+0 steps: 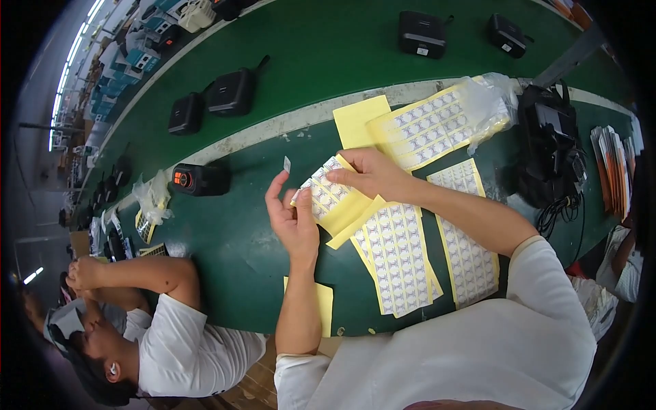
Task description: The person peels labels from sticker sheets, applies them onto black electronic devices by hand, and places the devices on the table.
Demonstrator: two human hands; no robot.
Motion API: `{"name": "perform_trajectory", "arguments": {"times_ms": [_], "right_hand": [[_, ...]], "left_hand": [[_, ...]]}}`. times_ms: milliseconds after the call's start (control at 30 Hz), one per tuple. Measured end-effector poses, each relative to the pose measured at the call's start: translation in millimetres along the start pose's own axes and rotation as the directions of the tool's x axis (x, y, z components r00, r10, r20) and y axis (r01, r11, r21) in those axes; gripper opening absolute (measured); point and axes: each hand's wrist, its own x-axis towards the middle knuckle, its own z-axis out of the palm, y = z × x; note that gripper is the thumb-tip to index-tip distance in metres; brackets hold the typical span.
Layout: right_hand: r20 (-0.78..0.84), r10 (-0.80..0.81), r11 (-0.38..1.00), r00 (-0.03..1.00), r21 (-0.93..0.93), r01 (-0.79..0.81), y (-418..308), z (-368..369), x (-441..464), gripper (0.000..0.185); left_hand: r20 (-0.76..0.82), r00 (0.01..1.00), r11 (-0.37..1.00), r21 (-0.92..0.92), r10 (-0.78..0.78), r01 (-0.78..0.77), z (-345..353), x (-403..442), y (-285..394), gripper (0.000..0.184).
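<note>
Both my hands hold a yellow-backed sticker sheet (335, 198) above the green table. My left hand (295, 219) pinches its left edge between the thumb and fingers. A small pale sticker (287, 164) stands up from the raised index fingertip of that hand. Across the sheet's upper right part, my right hand (372, 176) grips it with the thumb on top; some of its fingers are hidden behind the sheet. Part of the yellow backing (359, 222) is bare and folded. Just below lie more printed sticker sheets (400, 263), overlapping, with another sheet (465, 239) to their right.
A black device with an orange front (201, 180) stands left of my hands. Black cases (231, 92) sit on the far green surface. Clear plastic (495, 102) covers part of a sheet. A black bag (547, 143) lies at right. A co-worker (184, 335) sits at left.
</note>
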Motion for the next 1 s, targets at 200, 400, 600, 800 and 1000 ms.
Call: {"name": "perform_trajectory", "arguments": {"times_ms": [200,400,600,800,1000], "right_hand": [[-0.057,-0.037,0.997,0.998,-0.067,0.034,0.7,3.5,-0.2,0.025],[0.008,-0.341,0.879,0.94,-0.353,0.322,7.4,2.3,-4.5,0.03],[0.12,-0.466,0.836,0.877,-0.264,0.481,8.6,1.4,-4.5,0.038],[0.029,-0.457,0.89,0.889,0.031,0.456,3.1,3.7,-8.8,0.057],[-0.095,-0.712,0.698,0.696,-0.201,0.687,7.6,8.8,-7.0,0.041]], "left_hand": [[-0.023,1.0,0.998,0.062,-0.012,0.013,2.1,-2.0,4.7,0.045],[-0.181,0.959,0.959,0.223,0.216,-0.174,-4.1,4.4,-4.9,0.032],[-0.278,0.946,0.972,0.206,0.169,-0.113,-7.1,6.1,-5.4,0.012],[-0.183,0.937,0.919,0.323,0.297,-0.228,-2.3,1.2,-4.2,0.016],[-0.113,0.891,0.875,0.277,0.439,-0.396,4.7,-4.3,2.7,0.018]]}}
